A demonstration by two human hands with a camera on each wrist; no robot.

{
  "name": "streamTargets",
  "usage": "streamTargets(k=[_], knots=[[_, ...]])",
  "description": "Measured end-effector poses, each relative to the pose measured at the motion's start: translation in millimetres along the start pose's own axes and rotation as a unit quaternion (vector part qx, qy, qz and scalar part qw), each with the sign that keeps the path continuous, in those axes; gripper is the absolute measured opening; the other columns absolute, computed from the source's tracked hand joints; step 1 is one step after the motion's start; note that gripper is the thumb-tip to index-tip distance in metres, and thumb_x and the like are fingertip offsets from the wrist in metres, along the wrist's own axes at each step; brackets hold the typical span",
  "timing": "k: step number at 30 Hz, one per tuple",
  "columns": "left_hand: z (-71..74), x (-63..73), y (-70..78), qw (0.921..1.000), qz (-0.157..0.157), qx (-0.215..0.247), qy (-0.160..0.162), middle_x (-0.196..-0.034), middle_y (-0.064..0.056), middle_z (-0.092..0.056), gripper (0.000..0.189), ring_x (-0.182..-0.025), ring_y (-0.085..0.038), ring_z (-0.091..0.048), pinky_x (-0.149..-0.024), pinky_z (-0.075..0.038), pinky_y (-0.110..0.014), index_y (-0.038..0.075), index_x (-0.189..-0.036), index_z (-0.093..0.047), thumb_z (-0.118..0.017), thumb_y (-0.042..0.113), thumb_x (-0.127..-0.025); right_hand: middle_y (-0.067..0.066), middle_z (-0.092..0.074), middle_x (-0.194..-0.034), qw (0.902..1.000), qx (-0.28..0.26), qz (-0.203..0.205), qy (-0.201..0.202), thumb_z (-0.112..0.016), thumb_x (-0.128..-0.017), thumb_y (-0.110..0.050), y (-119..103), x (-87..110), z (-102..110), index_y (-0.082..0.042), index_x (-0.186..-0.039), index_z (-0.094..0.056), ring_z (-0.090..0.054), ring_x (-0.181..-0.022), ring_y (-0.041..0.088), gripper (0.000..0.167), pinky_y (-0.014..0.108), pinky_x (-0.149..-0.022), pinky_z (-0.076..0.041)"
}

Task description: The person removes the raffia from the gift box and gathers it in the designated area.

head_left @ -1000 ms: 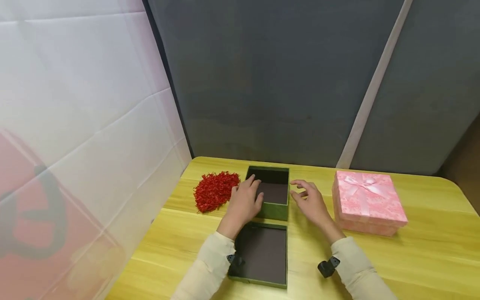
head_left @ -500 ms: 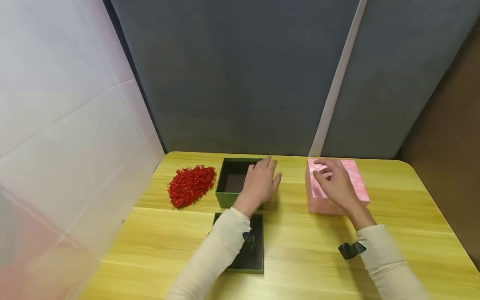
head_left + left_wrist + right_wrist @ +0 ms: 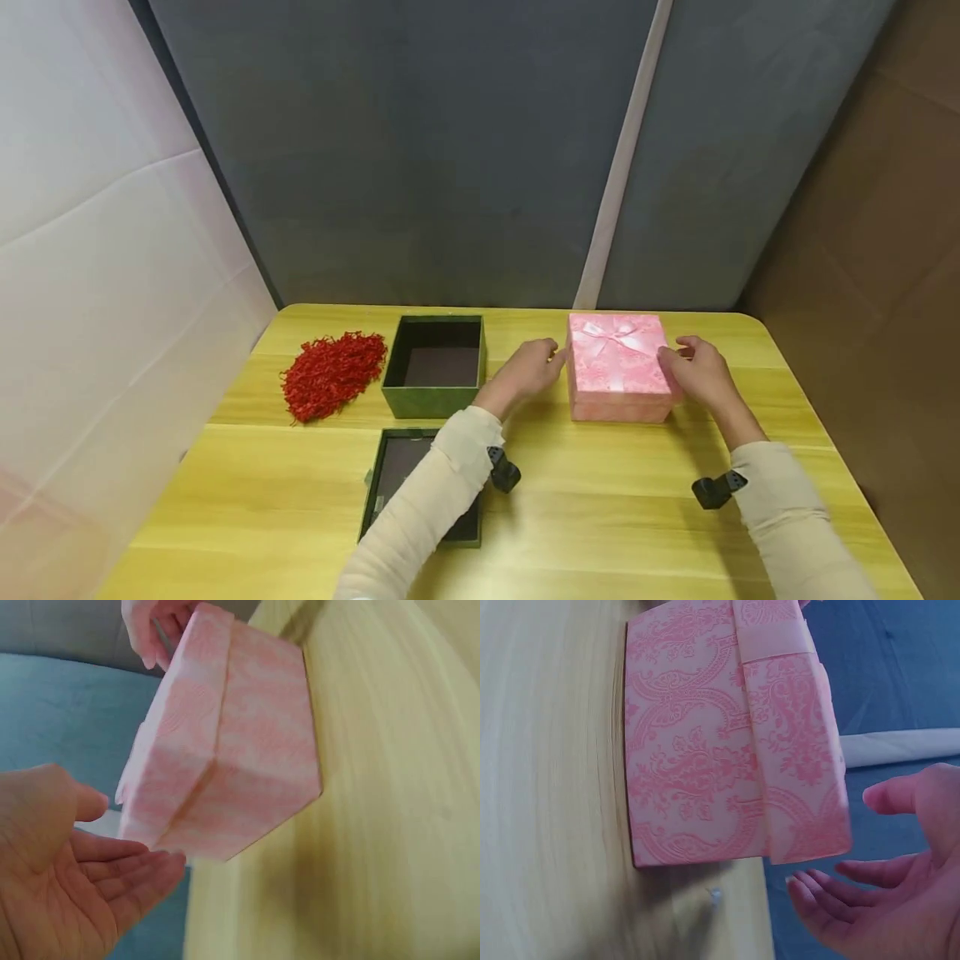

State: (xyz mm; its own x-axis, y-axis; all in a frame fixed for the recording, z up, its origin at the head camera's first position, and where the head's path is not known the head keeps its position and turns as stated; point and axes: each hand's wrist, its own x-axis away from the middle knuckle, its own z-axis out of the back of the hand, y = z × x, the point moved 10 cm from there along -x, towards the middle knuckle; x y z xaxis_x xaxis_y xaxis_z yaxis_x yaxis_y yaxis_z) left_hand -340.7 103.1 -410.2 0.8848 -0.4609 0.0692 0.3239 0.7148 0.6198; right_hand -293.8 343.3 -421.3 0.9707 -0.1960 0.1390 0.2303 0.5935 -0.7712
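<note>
A pink gift box (image 3: 618, 404), lid on and topped with a ribbon bow (image 3: 615, 335), stands on the table between my two hands. My left hand (image 3: 528, 367) is at its left side. In the left wrist view the fingers (image 3: 127, 881) are loosely extended, fingertips right at the lid's near corner. On the other side is my right hand (image 3: 703, 372). The right wrist view shows its thumb and fingers (image 3: 817, 907) spread apart, just off the patterned box side (image 3: 690, 765). Neither hand grips the box.
An uncovered dark green box (image 3: 433, 403) stands left of the pink one. In front of it lies a shallow green lid (image 3: 461, 529), inside up, partly hidden by my left sleeve. Red shredded paper (image 3: 333, 377) is heaped at the far left.
Both hands have moved right, from around the green box to either side of the pink box. The head view has turned right. The boxes and shredded paper stay in place.
</note>
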Motion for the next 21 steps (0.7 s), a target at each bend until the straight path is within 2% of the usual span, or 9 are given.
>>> streamTargets(k=[2, 4, 6, 8, 11, 14, 21], knots=[[-7.9, -3.6, -3.1, 0.9966, 0.012, 0.082, -0.005, -0.102, -0.019, -0.068, 0.041, -0.087, -0.025, -0.062, -0.074, -0.051, -0.033, -0.007, -0.118, -0.068, -0.044, 0.027, -0.112, 0.04, -0.035, -0.151, 0.9995, -0.017, -0.026, -0.009, -0.045, -0.108, -0.037, 7, -2.8, -4, 0.015, -0.153, -0.03, -0.04, -0.137, 0.052, 0.07, 0.059, -0.113, -0.038], [-15.6, -8.3, -6.9, 0.9877, 0.031, 0.153, -0.008, -0.092, -0.016, -0.064, 0.04, -0.081, -0.026, -0.06, -0.067, -0.047, -0.03, -0.007, -0.113, -0.07, -0.046, 0.025, -0.112, 0.039, -0.035, -0.152, 0.9986, -0.032, -0.042, -0.008, -0.045, -0.108, -0.035, 12, -5.8, -6, 0.016, -0.151, -0.034, -0.041, -0.137, 0.05, 0.067, 0.058, -0.114, -0.038], [-22.1, -13.1, -12.2, 0.9745, 0.059, 0.217, -0.002, -0.096, -0.015, -0.067, 0.039, -0.088, -0.028, -0.066, -0.073, -0.053, -0.03, -0.009, -0.117, -0.069, -0.05, 0.025, -0.111, 0.038, -0.037, -0.152, 0.9975, -0.047, -0.052, 0.0, -0.046, -0.108, -0.033, 15, -8.7, -5, 0.015, -0.149, -0.039, -0.041, -0.138, 0.048, 0.063, 0.056, -0.115, -0.038], [-25.8, -15.3, -18.9, 0.9617, 0.085, 0.26, 0.012, -0.102, -0.015, -0.07, 0.038, -0.097, -0.028, -0.07, -0.083, -0.059, -0.033, -0.009, -0.121, -0.068, -0.054, 0.024, -0.109, 0.036, -0.038, -0.153, 0.9961, -0.061, -0.064, 0.004, -0.048, -0.108, -0.033, 17, -10.3, -6, 0.013, -0.148, -0.043, -0.04, -0.139, 0.047, 0.061, 0.055, -0.115, -0.037], [-27.4, -16.0, -26.4, 0.9453, 0.114, 0.304, 0.034, -0.104, -0.017, -0.072, 0.037, -0.094, -0.026, -0.073, -0.089, -0.059, -0.041, -0.01, -0.122, -0.068, -0.059, 0.023, -0.107, 0.035, -0.037, -0.155, 0.9931, -0.084, -0.081, 0.001, -0.051, -0.107, -0.034, 20, -11.9, -8, 0.01, -0.15, -0.044, -0.039, -0.141, 0.046, 0.061, 0.054, -0.117, -0.037], [-25.8, -15.5, -26.2, 0.9421, 0.12, 0.311, 0.04, -0.103, -0.015, -0.073, 0.037, -0.09, -0.022, -0.072, -0.091, -0.059, -0.042, -0.009, -0.123, -0.069, -0.06, 0.023, -0.106, 0.033, -0.036, -0.156, 0.9904, -0.104, -0.091, -0.002, -0.051, -0.107, -0.035, 23, -12.2, -8, 0.007, -0.152, -0.043, -0.041, -0.139, 0.044, 0.062, 0.052, -0.116, -0.039], [-17.2, -14.6, -13.5, 0.9468, 0.107, 0.301, 0.041, -0.108, -0.01, -0.07, 0.041, -0.1, -0.026, -0.07, -0.097, -0.056, -0.044, -0.003, -0.13, -0.067, -0.061, 0.029, -0.106, 0.031, -0.039, -0.155, 0.9878, -0.129, -0.086, 0.012, -0.051, -0.107, -0.038, 23, -10.1, 1, 0.006, -0.153, -0.042, -0.045, -0.135, 0.041, 0.065, 0.051, -0.114, -0.041]])
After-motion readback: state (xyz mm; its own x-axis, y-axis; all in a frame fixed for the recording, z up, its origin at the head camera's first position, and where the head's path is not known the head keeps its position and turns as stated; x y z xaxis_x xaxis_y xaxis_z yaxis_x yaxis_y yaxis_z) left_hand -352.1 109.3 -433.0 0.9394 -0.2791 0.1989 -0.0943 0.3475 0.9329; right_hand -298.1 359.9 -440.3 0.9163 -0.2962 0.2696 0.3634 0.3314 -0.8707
